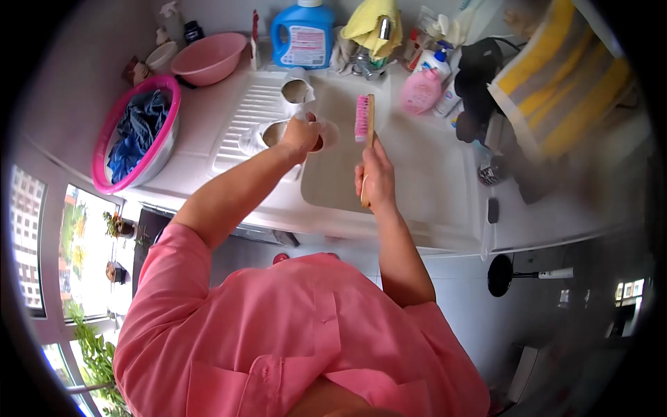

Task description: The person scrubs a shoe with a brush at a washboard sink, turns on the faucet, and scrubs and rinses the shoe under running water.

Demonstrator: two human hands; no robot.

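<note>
With my left hand I grip a white shoe, where the ridged board meets the basin. My right hand is closed around the wooden brush, above this basin.

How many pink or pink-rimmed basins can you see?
2: the pink basin at the back left, and the pink-rimmed basin holding blue clothes, nearer the left edge. Any others would be hidden from this view.

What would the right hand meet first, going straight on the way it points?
With the scrub brush leading, the right hand would probably meet the faucet beneath the yellow cloth, though depth is unclear.
</note>
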